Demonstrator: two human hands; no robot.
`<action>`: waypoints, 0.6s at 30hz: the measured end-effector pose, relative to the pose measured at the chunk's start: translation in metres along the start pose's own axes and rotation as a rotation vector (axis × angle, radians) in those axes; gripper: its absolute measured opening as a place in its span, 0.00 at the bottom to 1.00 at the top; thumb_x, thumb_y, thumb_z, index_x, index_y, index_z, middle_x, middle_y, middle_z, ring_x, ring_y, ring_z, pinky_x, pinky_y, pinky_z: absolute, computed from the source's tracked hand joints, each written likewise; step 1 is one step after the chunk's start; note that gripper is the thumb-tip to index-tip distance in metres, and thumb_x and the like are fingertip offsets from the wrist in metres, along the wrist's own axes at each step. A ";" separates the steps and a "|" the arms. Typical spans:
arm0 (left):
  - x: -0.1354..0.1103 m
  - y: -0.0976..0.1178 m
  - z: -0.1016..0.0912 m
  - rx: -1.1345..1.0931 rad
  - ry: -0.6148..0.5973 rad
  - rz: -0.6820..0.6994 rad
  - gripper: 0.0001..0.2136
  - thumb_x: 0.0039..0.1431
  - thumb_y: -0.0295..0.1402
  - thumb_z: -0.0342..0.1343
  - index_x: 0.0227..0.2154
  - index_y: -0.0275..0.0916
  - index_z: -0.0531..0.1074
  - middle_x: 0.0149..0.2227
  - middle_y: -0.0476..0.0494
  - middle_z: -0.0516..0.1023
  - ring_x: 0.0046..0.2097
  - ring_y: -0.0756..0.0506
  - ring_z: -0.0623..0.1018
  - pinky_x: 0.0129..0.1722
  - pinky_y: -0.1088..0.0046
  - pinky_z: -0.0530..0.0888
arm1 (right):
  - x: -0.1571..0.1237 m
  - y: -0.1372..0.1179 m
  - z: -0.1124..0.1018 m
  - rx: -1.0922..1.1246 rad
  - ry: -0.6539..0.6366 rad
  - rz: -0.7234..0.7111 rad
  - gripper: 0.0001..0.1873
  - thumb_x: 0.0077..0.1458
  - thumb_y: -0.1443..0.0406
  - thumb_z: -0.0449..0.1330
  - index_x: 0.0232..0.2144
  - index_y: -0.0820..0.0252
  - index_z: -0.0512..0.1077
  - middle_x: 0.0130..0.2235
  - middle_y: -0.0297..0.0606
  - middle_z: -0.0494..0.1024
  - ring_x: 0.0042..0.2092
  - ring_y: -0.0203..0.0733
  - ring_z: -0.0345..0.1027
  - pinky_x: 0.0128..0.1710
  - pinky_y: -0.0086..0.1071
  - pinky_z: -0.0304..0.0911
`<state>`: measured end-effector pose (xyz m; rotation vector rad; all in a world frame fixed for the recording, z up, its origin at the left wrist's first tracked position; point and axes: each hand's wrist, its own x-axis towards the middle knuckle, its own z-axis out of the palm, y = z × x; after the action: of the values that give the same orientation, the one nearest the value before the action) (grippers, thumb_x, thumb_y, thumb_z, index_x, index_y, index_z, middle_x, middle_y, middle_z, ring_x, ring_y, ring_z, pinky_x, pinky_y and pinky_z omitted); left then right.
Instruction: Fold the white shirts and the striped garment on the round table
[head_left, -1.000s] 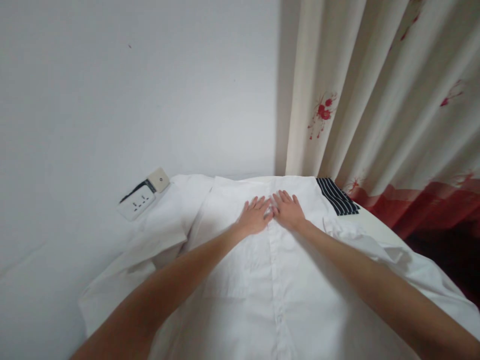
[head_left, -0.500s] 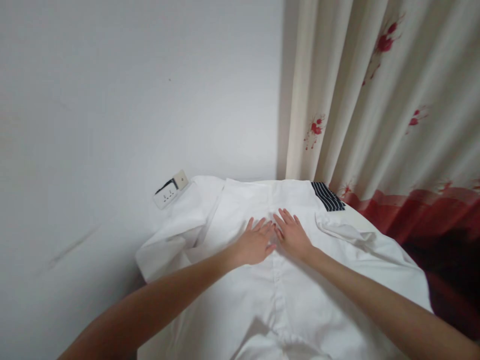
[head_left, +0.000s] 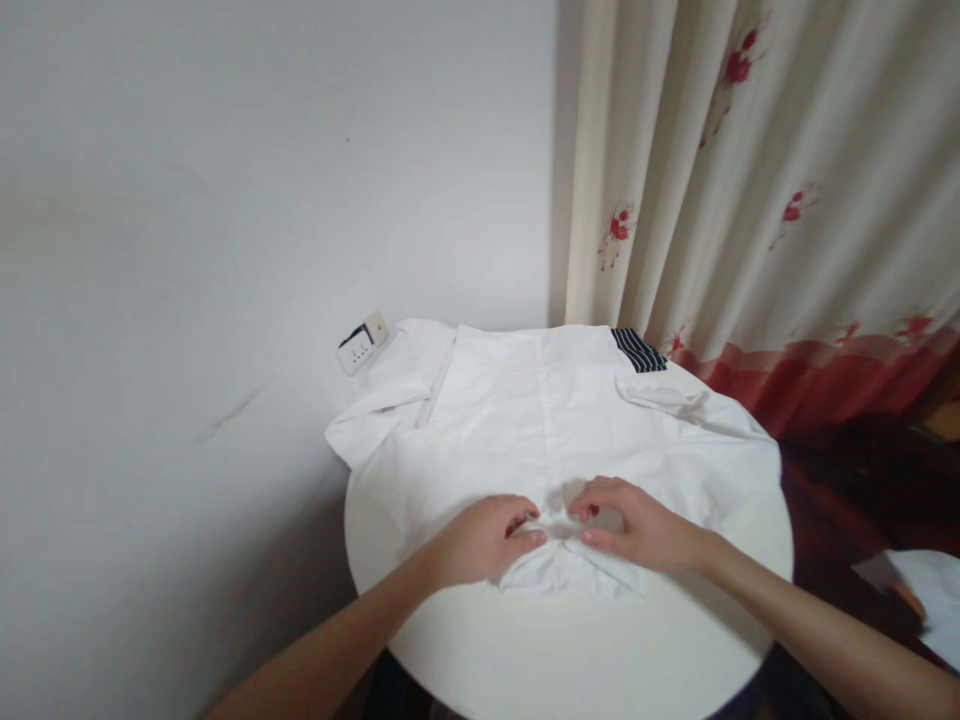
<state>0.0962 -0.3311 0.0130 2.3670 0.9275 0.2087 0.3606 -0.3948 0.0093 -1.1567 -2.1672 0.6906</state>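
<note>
A white shirt [head_left: 495,420] lies spread on a round white table [head_left: 600,650], its sleeves out to both sides. The bunched collar [head_left: 562,565] is at the near end. On the collar's left rests my left hand [head_left: 487,540], fingers curled and thumb apart from them. Over its right side is my right hand [head_left: 637,525], with a gap between bent fingers and thumb. Both hands touch or hover just at the cloth; the fingertips partly hide in its folds.
A black-and-white striped cloth [head_left: 639,350] lies at the table's far right edge. A wall socket [head_left: 356,350] is beside the left sleeve. A pale curtain [head_left: 675,180] with red flowers hangs at right. Something white [head_left: 930,600] is low at the right.
Both hands have drawn back from the middle of the shirt to its collar, and flat fingers have become bent. The view has shifted, showing more of the table's near edge.
</note>
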 end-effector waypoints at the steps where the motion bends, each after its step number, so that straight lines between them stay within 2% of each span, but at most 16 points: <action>1: -0.004 0.000 0.010 -0.008 0.019 -0.020 0.13 0.64 0.43 0.54 0.44 0.42 0.77 0.37 0.47 0.80 0.36 0.45 0.77 0.38 0.70 0.72 | -0.005 -0.002 0.008 -0.030 -0.022 0.001 0.16 0.63 0.52 0.58 0.37 0.57 0.75 0.34 0.35 0.78 0.37 0.41 0.71 0.41 0.33 0.63; 3: -0.005 -0.004 0.026 -0.039 0.079 -0.062 0.13 0.65 0.38 0.52 0.49 0.43 0.74 0.36 0.48 0.80 0.36 0.45 0.77 0.38 0.70 0.72 | -0.007 0.000 0.022 -0.130 -0.022 0.061 0.18 0.66 0.54 0.54 0.30 0.58 0.73 0.29 0.34 0.76 0.33 0.39 0.69 0.37 0.32 0.61; 5: -0.003 -0.008 0.037 -0.038 0.123 -0.099 0.17 0.64 0.34 0.53 0.55 0.43 0.71 0.38 0.47 0.80 0.37 0.45 0.78 0.40 0.69 0.74 | -0.003 0.005 0.034 -0.265 0.039 0.184 0.18 0.67 0.58 0.52 0.27 0.58 0.71 0.28 0.34 0.75 0.32 0.40 0.68 0.36 0.33 0.60; 8: -0.003 -0.010 0.044 0.080 0.229 -0.056 0.26 0.61 0.30 0.55 0.63 0.45 0.63 0.50 0.41 0.77 0.49 0.41 0.77 0.51 0.63 0.73 | 0.004 0.011 0.044 -0.451 0.158 0.335 0.07 0.64 0.62 0.56 0.39 0.58 0.73 0.35 0.39 0.78 0.38 0.46 0.71 0.40 0.37 0.62; 10: -0.008 -0.007 0.043 0.180 0.311 0.032 0.31 0.62 0.29 0.55 0.67 0.48 0.55 0.58 0.39 0.71 0.58 0.40 0.72 0.59 0.57 0.69 | 0.004 0.012 0.047 -0.534 0.218 0.342 0.13 0.62 0.63 0.59 0.48 0.58 0.71 0.42 0.44 0.78 0.44 0.50 0.71 0.43 0.41 0.64; 11: -0.012 -0.004 0.041 0.228 0.315 0.094 0.32 0.63 0.29 0.55 0.68 0.50 0.54 0.61 0.39 0.69 0.61 0.39 0.69 0.62 0.55 0.66 | 0.003 0.011 0.048 -0.562 0.247 0.324 0.16 0.61 0.63 0.60 0.51 0.58 0.70 0.45 0.46 0.77 0.46 0.52 0.70 0.45 0.43 0.64; 13: -0.019 0.000 0.035 0.305 0.220 0.234 0.31 0.65 0.34 0.56 0.68 0.52 0.53 0.65 0.41 0.65 0.67 0.38 0.63 0.66 0.52 0.60 | -0.003 0.006 0.048 -0.594 0.313 0.256 0.16 0.61 0.64 0.60 0.52 0.58 0.70 0.49 0.49 0.75 0.50 0.55 0.68 0.47 0.46 0.65; 15: -0.027 0.002 0.031 0.340 0.051 0.333 0.35 0.64 0.43 0.58 0.70 0.51 0.49 0.69 0.42 0.59 0.70 0.37 0.57 0.69 0.50 0.53 | -0.014 -0.001 0.047 -0.593 0.351 0.141 0.13 0.62 0.65 0.57 0.49 0.57 0.73 0.49 0.49 0.74 0.50 0.54 0.67 0.49 0.48 0.64; 18: -0.034 -0.001 0.027 0.345 -0.105 0.338 0.48 0.57 0.54 0.61 0.72 0.45 0.41 0.72 0.37 0.49 0.72 0.35 0.50 0.70 0.49 0.48 | -0.034 -0.013 0.044 -0.529 0.246 -0.032 0.13 0.63 0.62 0.57 0.48 0.56 0.74 0.49 0.48 0.75 0.52 0.53 0.67 0.53 0.49 0.64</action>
<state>0.0798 -0.3659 -0.0076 2.8178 0.5418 0.0556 0.3380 -0.4374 -0.0206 -1.3745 -2.2049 -0.0572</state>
